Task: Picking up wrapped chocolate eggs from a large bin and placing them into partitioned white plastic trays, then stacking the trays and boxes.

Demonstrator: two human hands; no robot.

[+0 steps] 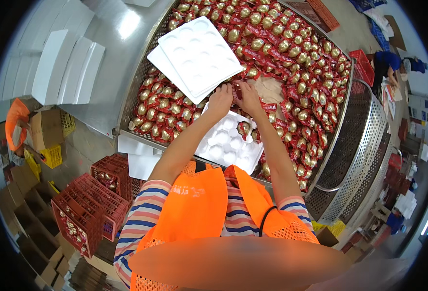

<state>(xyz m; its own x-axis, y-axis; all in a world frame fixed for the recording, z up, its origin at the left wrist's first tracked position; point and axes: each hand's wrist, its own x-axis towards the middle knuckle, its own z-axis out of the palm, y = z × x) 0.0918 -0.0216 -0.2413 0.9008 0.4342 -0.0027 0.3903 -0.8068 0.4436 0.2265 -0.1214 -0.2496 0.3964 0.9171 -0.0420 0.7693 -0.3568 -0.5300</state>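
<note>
My left hand [221,97] and my right hand [249,97] come together over a perforated metal bin [138,78]. Between them is a dark red wrapped packet [237,91], with my right fingers closed on it. My left fingers are curled against its other side; whether they grip it is hidden. Below my wrists lies a white moulded tray [221,140] with round cups. A gold egg-shaped piece in clear and red wrapping [243,128] sits in its upper right; another, partly hidden by my right forearm, is beside it. Two or more white trays [199,54] lie stacked beyond my left hand.
Many gold-and-red wrapped pieces [301,87] fill the bin around brown paper [268,88]. White trays [65,69] stand on a metal table [121,43] at left. Red crates [77,211] are stacked lower left. Nested perforated bins [363,156] stand right. Other people [17,123] work nearby.
</note>
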